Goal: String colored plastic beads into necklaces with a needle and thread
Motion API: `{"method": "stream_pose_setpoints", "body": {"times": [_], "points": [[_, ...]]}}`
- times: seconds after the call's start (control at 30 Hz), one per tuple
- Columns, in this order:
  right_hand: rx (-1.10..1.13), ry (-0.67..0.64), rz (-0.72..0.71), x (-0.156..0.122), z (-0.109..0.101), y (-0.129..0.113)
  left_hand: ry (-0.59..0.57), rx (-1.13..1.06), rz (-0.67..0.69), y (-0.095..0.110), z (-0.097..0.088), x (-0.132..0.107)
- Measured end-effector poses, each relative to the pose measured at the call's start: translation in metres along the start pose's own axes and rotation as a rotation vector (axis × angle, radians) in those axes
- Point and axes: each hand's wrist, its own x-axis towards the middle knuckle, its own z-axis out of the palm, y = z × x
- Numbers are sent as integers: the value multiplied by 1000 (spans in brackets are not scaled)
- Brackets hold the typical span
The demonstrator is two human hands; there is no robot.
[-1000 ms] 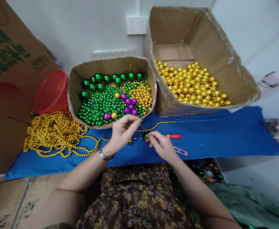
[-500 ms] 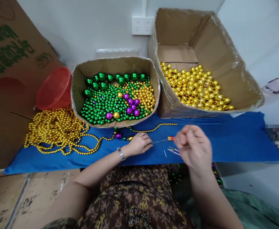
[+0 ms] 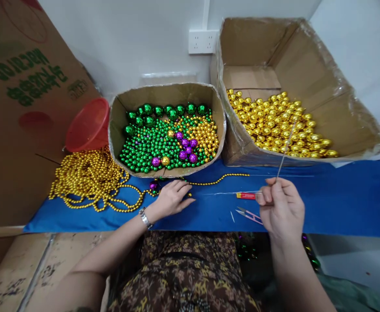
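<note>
My right hand pinches a long thin needle, which points up in front of the gold balls. A thin thread runs left from this hand, close above the blue cloth. My left hand lies low over the cloth with its fingers stretched and thumb apart. Under and beside it are beads of a strand, among them a purple ball; its fingers partly hide them. Beyond the hands a string of small gold beads lies on the cloth, a pale thread trailing to its right.
Pink-handled thread snips, a short white stick and a red-and-yellow tube lie near my right hand. Behind stand a carton of mixed beads and a larger carton of gold balls. Gold bead strands and a red basin are left.
My left hand has moved left onto the beads, its fingers opening out. My right hand has turned so the needle stands up in sight. The view has shifted slightly.
</note>
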Motion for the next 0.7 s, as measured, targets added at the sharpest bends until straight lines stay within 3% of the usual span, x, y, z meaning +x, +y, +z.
{"method": "stream_pose_setpoints", "body": {"times": [0.07,0.17,0.23,0.3,0.37,0.43,0.57,0.7], "points": [[-24,-38,2,-2,2,4,110,23,-15,-5,-21,5],[-69,-80,-4,-5,5,10,216,174,-190,-27,-50,19],[-119,-111,-11,-9,6,14,148,300,-351,-47,-63,28],[-184,-154,-9,-13,7,19,-9,379,-465,-65,-69,34],[-260,-208,0,-19,8,25,-146,380,-529,-77,-70,36],[-354,-276,11,-25,8,29,-183,313,-556,-83,-68,35],[-570,-439,-10,-36,12,33,23,14,-596,-82,-64,30],[-735,-553,-85,-40,19,31,351,-672,-742,-71,-64,30]]}}
